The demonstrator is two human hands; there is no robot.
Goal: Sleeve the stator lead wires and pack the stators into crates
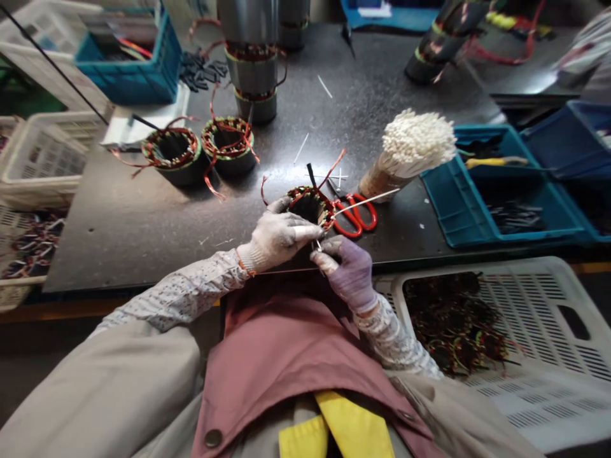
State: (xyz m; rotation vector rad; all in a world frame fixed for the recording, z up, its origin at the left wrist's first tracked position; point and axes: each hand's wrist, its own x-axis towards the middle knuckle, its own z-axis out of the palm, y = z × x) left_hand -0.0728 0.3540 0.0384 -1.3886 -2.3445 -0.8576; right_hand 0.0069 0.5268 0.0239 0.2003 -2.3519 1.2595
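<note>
My left hand (pixel 281 235), in a whitish work glove, is closed around the near side of a wound motor stator (pixel 308 202) at the table's front edge. Red and black leads stick up from its copper windings. My right hand (pixel 347 267), in a purple glove with pale fingertips, pinches a short white cord (pixel 319 244) at the stator's near rim. Another white strand (pixel 367 201) runs from the windings out to the right. Red-handled scissors (pixel 356 216) lie beside the stator, partly under that strand.
A bundle of white cords (pixel 419 140) stands right of the scissors. Two more stators (pixel 172 156) sit at left, with stacked ones (pixel 255 76) behind. Blue bins (pixel 506 191) are at right, and a white crate (pixel 548 299) holding stators is below. Cord scraps lie about.
</note>
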